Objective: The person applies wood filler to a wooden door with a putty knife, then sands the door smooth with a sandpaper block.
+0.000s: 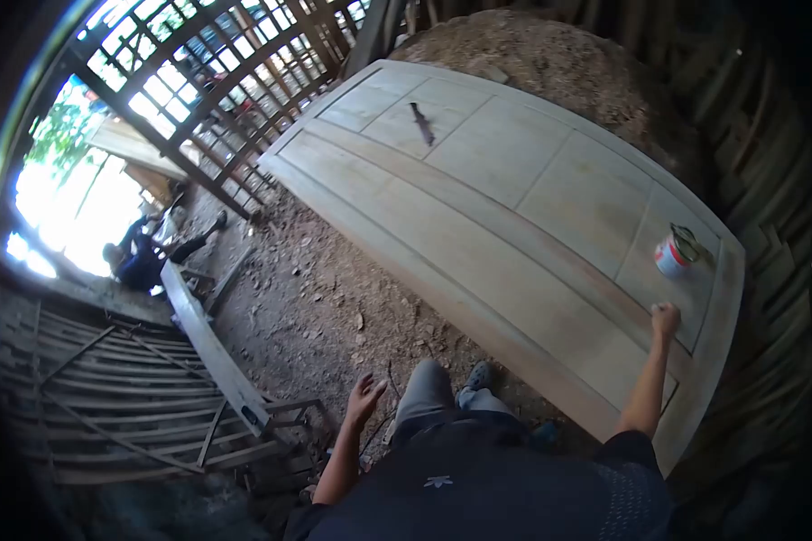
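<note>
A large pale wooden panelled door (478,261) lies flat in front of me. My right hand (665,318) is closed at the door's right end, over or against its surface; whatever is in the fingers, if anything, is hidden. Just beyond that hand stands a red and white can (672,256) with its lid bent up. Toward the door's far left end lies a dark, slim tool (421,123), too small to identify. My left hand (365,397) hangs in the air beside my leg, fingers apart and holding nothing.
Dirt floor with scattered chips (334,298) runs left of the door. A long board (207,338) leans beside a slatted wooden frame (108,388). Another person (140,261) is low by the bright opening. A wooden lattice (235,81) stands behind; a soil mound (532,54) borders the door.
</note>
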`<state>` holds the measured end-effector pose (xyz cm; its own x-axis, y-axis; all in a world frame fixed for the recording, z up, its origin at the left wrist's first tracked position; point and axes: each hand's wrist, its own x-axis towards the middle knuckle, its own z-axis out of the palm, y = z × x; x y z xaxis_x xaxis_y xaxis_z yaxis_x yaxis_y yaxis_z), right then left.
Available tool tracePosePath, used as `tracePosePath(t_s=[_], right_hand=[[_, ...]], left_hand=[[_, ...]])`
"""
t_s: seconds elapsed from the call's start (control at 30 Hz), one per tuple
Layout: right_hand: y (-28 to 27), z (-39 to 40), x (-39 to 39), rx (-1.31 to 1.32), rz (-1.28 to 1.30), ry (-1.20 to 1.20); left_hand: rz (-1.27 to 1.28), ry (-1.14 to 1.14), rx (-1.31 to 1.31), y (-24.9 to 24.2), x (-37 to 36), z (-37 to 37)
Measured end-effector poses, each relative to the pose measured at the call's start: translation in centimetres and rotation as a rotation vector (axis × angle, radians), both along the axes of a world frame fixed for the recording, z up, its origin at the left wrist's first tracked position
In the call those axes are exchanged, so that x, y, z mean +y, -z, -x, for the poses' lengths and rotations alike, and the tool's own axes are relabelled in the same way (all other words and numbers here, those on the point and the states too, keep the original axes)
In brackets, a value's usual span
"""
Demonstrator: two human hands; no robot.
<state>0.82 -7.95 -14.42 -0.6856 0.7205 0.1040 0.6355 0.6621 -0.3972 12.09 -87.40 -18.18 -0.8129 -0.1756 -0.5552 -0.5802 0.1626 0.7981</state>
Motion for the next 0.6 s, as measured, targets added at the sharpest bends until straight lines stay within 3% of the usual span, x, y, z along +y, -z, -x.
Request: tracePosePath(t_s=[0.2, 0.27, 0.33, 0.37, 0.43, 0.47, 0.6], right_hand=[[1.2, 0.4, -1.0, 0.082, -0.043, 0.007], [3.1, -1.2, -0.4, 0.031, -0.151, -0.041], [2.9, -1.1, -2.5, 0.168, -0.088, -0.012], [2.7, -1.2, -3.7, 0.288, -0.241, -0.007], [-0.3, -1.4, -5.2, 0.279, -0.11, 0.064], [2.6, -1.9, -3.4, 0.428, -0.138, 0.07], [-3.6, -3.5, -8.1, 0.585, 0.106, 0.215]], left_hand=[[-0.009, 0.057, 0.272, -3.5, 7.1, 11.2], [0.038, 0.24, 0.4, -5.9, 9.8, 16.2], [0.054, 0.413, 0.502, -8.3, 14.3, 21.6], [0.029, 0.494, 0.55, -8.1, 16.7, 24.5], [-0.02, 0.667, 0.667, -7.5, 22.2, 29.9], [-0.046, 0.775, 0.721, -7.9, 25.8, 31.9], [-0.07, 1.227, 1.014, -14.3, 42.2, 36.2]])
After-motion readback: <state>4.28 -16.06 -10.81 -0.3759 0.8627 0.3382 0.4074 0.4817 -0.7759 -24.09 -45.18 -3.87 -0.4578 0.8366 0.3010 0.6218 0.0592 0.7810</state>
